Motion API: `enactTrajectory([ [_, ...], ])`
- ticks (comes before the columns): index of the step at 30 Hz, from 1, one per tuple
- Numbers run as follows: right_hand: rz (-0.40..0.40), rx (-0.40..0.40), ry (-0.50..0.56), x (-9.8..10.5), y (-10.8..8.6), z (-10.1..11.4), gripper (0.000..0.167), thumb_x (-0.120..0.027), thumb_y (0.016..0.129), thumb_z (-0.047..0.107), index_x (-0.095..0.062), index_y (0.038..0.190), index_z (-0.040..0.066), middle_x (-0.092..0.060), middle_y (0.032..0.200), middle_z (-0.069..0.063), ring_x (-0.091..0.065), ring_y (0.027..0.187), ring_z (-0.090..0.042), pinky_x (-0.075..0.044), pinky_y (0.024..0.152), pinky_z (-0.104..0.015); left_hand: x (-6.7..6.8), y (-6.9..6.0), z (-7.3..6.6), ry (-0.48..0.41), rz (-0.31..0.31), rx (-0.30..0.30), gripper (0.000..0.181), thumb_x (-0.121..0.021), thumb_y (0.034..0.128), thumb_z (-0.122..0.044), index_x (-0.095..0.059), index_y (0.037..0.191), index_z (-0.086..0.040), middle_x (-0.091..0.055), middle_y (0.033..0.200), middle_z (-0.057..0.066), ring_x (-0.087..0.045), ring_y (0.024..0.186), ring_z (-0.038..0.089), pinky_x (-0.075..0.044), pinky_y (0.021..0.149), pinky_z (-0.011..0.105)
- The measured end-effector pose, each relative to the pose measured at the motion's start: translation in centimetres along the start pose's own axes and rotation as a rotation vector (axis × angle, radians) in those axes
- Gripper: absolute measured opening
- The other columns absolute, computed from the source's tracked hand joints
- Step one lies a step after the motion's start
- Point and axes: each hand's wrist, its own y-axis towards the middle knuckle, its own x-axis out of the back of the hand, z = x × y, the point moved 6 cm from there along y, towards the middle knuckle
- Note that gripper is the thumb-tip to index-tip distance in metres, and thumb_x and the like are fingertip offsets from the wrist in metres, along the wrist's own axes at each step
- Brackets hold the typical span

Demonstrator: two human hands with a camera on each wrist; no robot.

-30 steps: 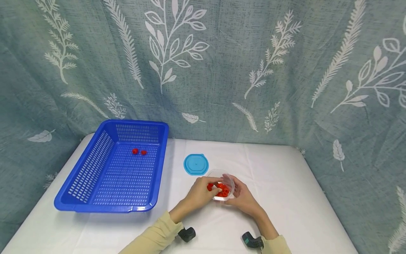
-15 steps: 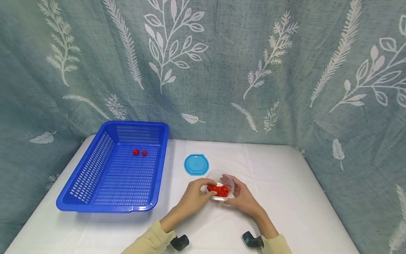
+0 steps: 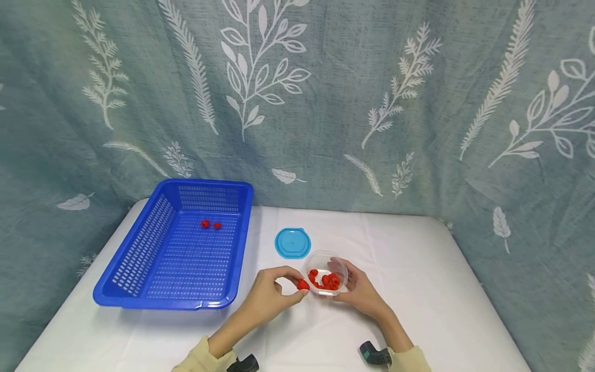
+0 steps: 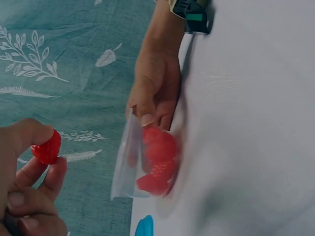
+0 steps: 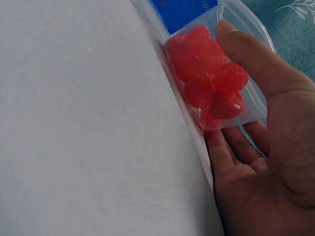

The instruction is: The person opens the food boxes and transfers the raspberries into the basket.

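Note:
My left hand (image 3: 271,294) pinches a red raspberry (image 4: 47,147) between thumb and fingertips, just left of a clear plastic tub (image 3: 321,258). Several more raspberries (image 5: 209,73) lie inside that tub, seen through its wall in both wrist views. Thumb and fingers of my right hand (image 3: 364,294) grip the tub from its right side, and it stands on the white table. Two raspberries (image 3: 205,223) rest at the far end of the blue basket's floor, well left of both hands.
The blue perforated basket (image 3: 245,243) stands on the left of the white table (image 3: 418,268). A blue lid (image 3: 293,243) lies flat behind the tub. A green leaf-patterned curtain (image 3: 325,103) hangs along the back and sides.
My left hand has come out of the tub and moved left, now with a raspberry between its fingers. The right hand keeps holding the tub. The head view has shifted slightly.

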Motion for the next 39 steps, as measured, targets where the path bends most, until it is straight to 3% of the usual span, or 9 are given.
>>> enactTrajectory([
  [9,0.008,0.007,0.024,0.1,-0.1,-0.1,0.089,-0.088,0.075,0.004,-0.044,0.152,0.011,-0.052,0.151,-0.013,-0.041,0.145,-0.03,-0.038,0.107,-0.015,2.3,-0.9,-1.9,-0.09,-0.032,-0.028,0.021,-0.082,0.0834,-0.01,-0.075,0.101,-0.02,-0.073,0.093,-0.002,-0.029,0.041,-0.001,-0.025,0.04,0.018],
  [17,0.018,0.025,0.045,0.1,0.0,0.0,0.089,-0.088,0.075,0.004,-0.043,0.152,0.009,-0.052,0.151,-0.014,-0.04,0.145,-0.03,-0.037,0.108,-0.015,4.2,-1.8,-2.3,-0.09,-0.032,-0.021,0.023,-0.082,0.0859,-0.013,-0.076,0.106,-0.022,-0.075,0.099,-0.002,-0.027,0.041,0.0,-0.023,0.041,0.017],
  [26,0.026,0.045,0.039,0.1,0.0,0.0,0.089,-0.087,0.076,0.003,-0.041,0.152,0.006,-0.05,0.152,-0.017,-0.038,0.146,-0.036,-0.036,0.108,-0.015,6.5,-3.0,-2.5,-0.056,-0.019,0.013,0.023,-0.07,0.0974,-0.022,-0.069,0.12,-0.025,-0.069,0.112,0.004,-0.026,0.043,0.002,-0.023,0.042,0.019],
  [33,0.023,0.036,0.033,-0.1,0.1,0.0,0.09,-0.087,0.076,0.003,-0.041,0.152,0.007,-0.051,0.152,-0.016,-0.04,0.146,-0.03,-0.036,0.108,-0.015,10.3,-3.0,-3.0,-0.025,-0.089,-0.03,0.02,-0.069,0.0981,-0.02,-0.069,0.118,-0.023,-0.069,0.112,0.006,-0.024,0.043,0.001,-0.022,0.038,0.017],
  [35,0.021,0.033,0.038,-0.1,0.2,0.0,0.09,-0.088,0.075,0.003,-0.042,0.152,0.008,-0.051,0.151,-0.015,-0.042,0.145,-0.027,-0.036,0.108,-0.015,11.7,-2.9,-3.2,-0.022,-0.122,-0.053,0.02,-0.071,0.0965,-0.018,-0.07,0.117,-0.021,-0.068,0.099,0.005,-0.024,0.042,0.001,-0.022,0.037,0.018],
  [39,0.022,0.033,0.044,-0.1,0.1,0.1,0.089,-0.087,0.075,0.002,-0.043,0.152,0.009,-0.052,0.151,-0.014,-0.043,0.144,-0.023,-0.037,0.108,-0.015,14.7,-2.3,-3.8,-0.013,-0.2,-0.12,0.022,-0.075,0.0926,-0.01,-0.072,0.114,-0.015,-0.066,0.089,0.0,-0.025,0.041,0.003,-0.021,0.035,0.024],
])
